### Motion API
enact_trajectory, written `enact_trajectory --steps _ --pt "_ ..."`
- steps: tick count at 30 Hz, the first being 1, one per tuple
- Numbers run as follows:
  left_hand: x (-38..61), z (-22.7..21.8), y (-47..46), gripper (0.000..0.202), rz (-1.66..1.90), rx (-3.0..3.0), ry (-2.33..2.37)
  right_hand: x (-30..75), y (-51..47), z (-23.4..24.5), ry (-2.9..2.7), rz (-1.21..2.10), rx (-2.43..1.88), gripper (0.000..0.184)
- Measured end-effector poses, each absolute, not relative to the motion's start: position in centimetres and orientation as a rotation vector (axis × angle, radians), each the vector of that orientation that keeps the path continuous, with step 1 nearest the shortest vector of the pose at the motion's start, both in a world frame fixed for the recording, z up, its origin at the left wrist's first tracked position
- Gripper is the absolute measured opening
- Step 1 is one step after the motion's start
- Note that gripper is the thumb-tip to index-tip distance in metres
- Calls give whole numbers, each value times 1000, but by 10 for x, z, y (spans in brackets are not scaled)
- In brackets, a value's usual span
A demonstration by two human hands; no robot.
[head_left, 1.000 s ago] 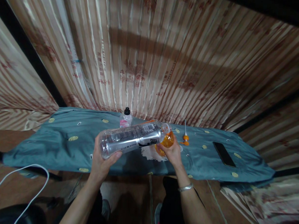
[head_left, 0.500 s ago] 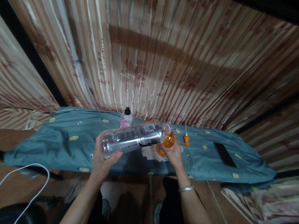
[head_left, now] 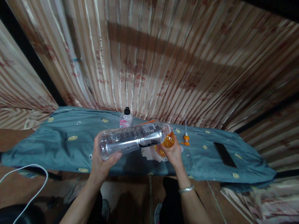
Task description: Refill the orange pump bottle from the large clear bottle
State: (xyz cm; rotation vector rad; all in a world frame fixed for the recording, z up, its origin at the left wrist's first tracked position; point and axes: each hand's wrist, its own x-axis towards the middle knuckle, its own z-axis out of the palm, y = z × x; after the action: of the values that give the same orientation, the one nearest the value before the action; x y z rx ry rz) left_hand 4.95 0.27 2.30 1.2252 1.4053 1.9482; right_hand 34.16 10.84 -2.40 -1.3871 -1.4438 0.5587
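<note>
My left hand (head_left: 102,161) grips the base end of a large clear plastic bottle (head_left: 131,139), held almost level with its neck pointing right. Its mouth meets a small orange container (head_left: 168,141), which my right hand (head_left: 171,152) holds from below over a white cloth (head_left: 149,153) on the table. An orange pump cap with a white tube (head_left: 185,136) lies on the cloth-covered table just right of my right hand.
The table wears a teal patterned cover (head_left: 65,145). A small bottle with a black cap and pink label (head_left: 126,118) stands at the back. A dark phone (head_left: 224,154) lies at the right. Striped curtains (head_left: 151,59) hang behind. A white cable (head_left: 19,182) loops at lower left.
</note>
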Motion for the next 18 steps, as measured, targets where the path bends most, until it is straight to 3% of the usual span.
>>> enact_trajectory --steps 18 --pt "51 23 0 93 1929 1200 1461 341 108 -22 -1457 534 -1406 77"
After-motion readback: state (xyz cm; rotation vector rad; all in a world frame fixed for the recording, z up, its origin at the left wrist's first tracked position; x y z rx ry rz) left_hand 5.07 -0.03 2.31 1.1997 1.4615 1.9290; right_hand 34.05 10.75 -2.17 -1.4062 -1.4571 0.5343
